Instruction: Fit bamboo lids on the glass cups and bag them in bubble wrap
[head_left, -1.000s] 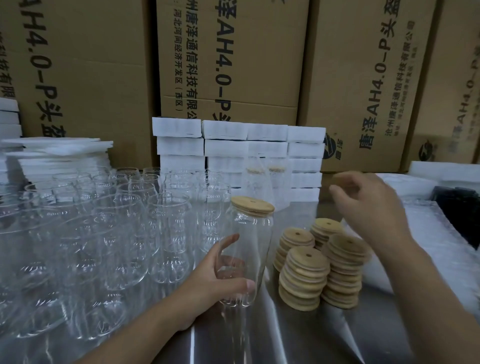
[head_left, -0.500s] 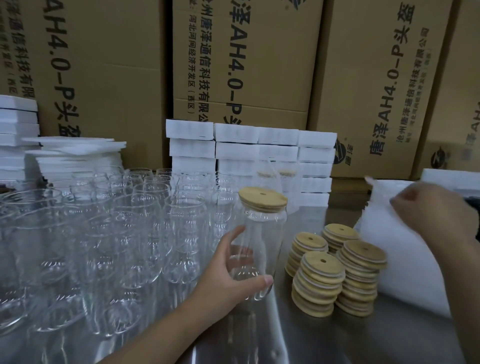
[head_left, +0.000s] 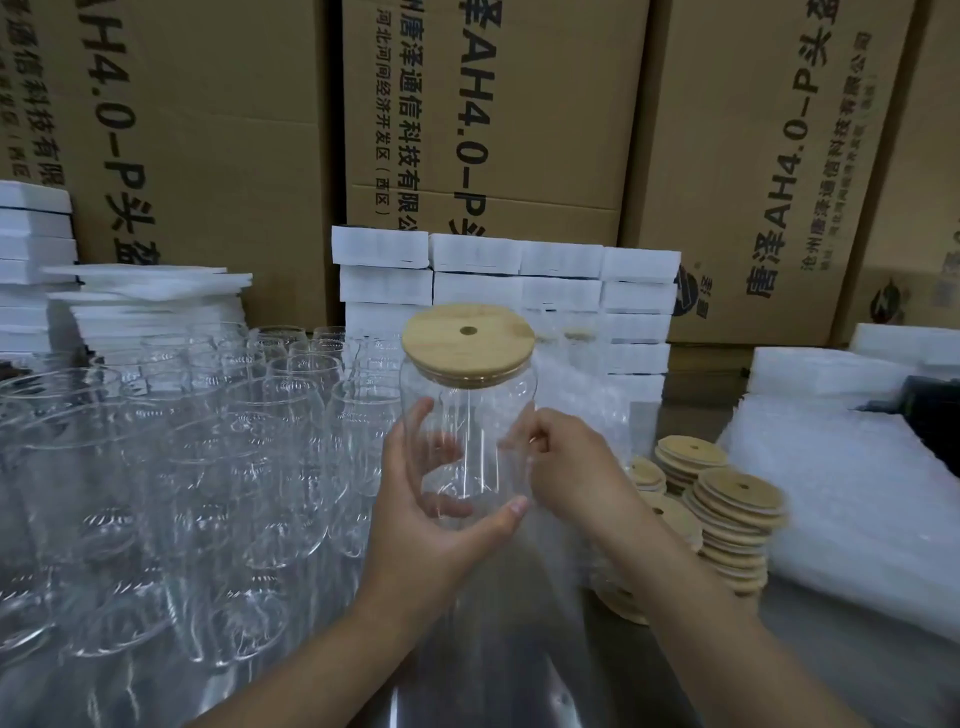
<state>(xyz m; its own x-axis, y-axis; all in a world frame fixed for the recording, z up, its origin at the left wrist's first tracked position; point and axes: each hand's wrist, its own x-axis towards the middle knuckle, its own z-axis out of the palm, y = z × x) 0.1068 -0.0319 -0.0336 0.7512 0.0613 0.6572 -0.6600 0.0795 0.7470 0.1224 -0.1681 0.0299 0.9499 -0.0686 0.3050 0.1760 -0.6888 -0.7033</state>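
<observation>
Bamboo lid (head_left: 467, 338), round with one small hole near its middle, sits flat and fully seated on the mouth of the glass cup (head_left: 470, 410). You hold that cup upright, raised above the table (head_left: 831, 670), at the centre of the view. Your left hand (head_left: 431, 525) grips its lower body: the thumb lies across the near side and the fingers wrap round the far side, showing through the glass. Your right hand (head_left: 571, 467) is at the cup's right wall with the fingers curled, pinching a piece of clear bubble wrap (head_left: 576, 395) that rises behind the cup and hangs below it. Whether the wrap already encloses the cup cannot be told. Left of the held cup stands a dense group of unlidded glass cups (head_left: 208, 467). Right of your right wrist, stacks of bamboo lids (head_left: 737, 519) stand close together on the table. Beyond them lies a pile of white padded sheets (head_left: 841, 493). White foam blocks (head_left: 509, 280) are stacked behind the cup, in front of printed cardboard cartons (head_left: 493, 130).
</observation>
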